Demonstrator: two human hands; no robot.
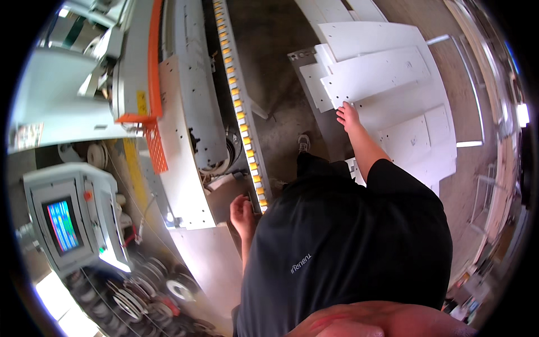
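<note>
My right hand (348,117) reaches to the near left edge of a white panel (384,76) with small dark holes, on a pile of similar panels at the right. Its fingers are apart and close to that edge; whether they touch it I cannot tell. My left hand (242,215) hangs low at the left, fingers loosely bent, with nothing visible in it. It is beside the end of a rail with yellow rollers (241,115). Left of this rail, a long white panel (188,185) with holes along its edges lies by the machine.
A grey machine with an orange guard (155,145) runs along the left. Below it stands a control box (70,216) with a lit screen. Several rolls of banding (132,300) lie at the lower left. A pale metal frame (474,95) is on the floor beyond the pile.
</note>
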